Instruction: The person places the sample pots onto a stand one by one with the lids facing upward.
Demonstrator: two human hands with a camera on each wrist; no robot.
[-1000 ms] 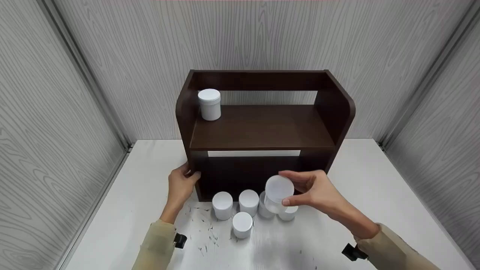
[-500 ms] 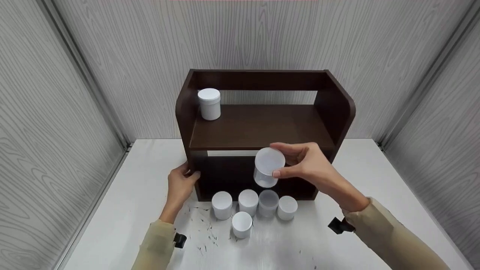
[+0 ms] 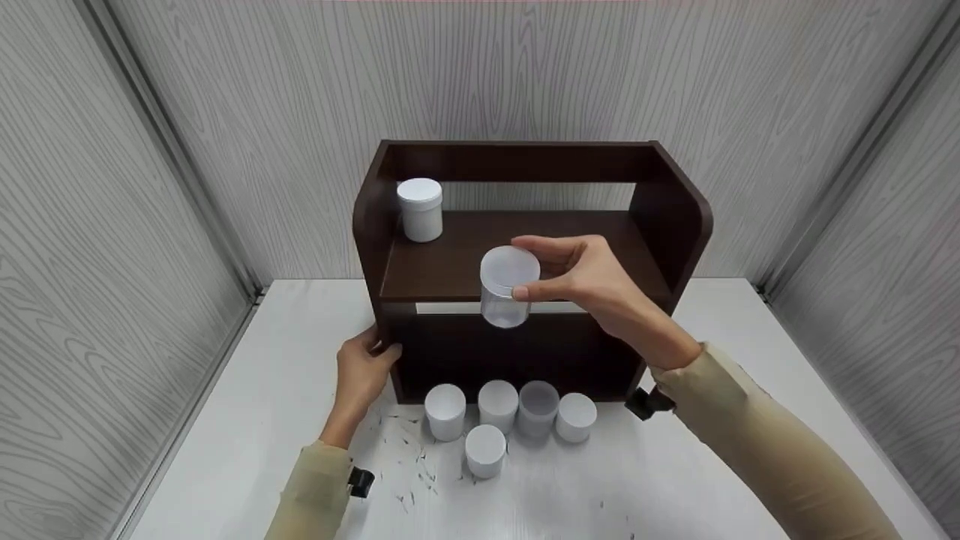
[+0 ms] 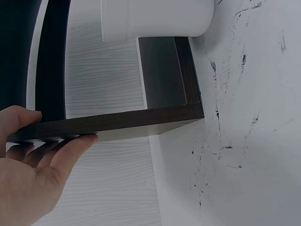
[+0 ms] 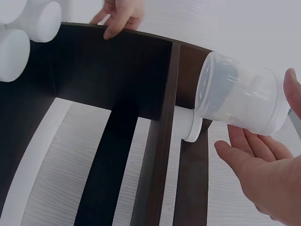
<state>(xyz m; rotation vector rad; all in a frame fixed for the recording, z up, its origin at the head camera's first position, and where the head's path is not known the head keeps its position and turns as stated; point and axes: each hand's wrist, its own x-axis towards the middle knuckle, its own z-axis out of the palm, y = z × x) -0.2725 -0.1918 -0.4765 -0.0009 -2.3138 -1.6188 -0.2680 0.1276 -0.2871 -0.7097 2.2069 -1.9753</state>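
My right hand [image 3: 551,276] pinches a clear lidded jar [image 3: 507,287] by its lid, in the air in front of the upper board of a dark brown shelf unit [image 3: 525,262]. In the right wrist view the same clear jar [image 5: 240,94] lies between thumb and fingers [image 5: 244,157]. One white jar [image 3: 420,209] stands at the back left of the upper board. My left hand [image 3: 361,369] grips the shelf unit's left side panel, seen close in the left wrist view as fingers [image 4: 70,148] curled round the panel's edge [image 4: 117,123].
Several small jars [image 3: 487,420] stand in a cluster on the white table [image 3: 712,420] before the shelf unit, one of them translucent [image 3: 537,407]. Dark scuff marks [image 3: 409,457] streak the table near my left arm. Grey panel walls close in on three sides.
My right hand has lifted the clear jar from the cluster on the table up and leftward to the height of the upper board. The left hand has stayed on the side panel.
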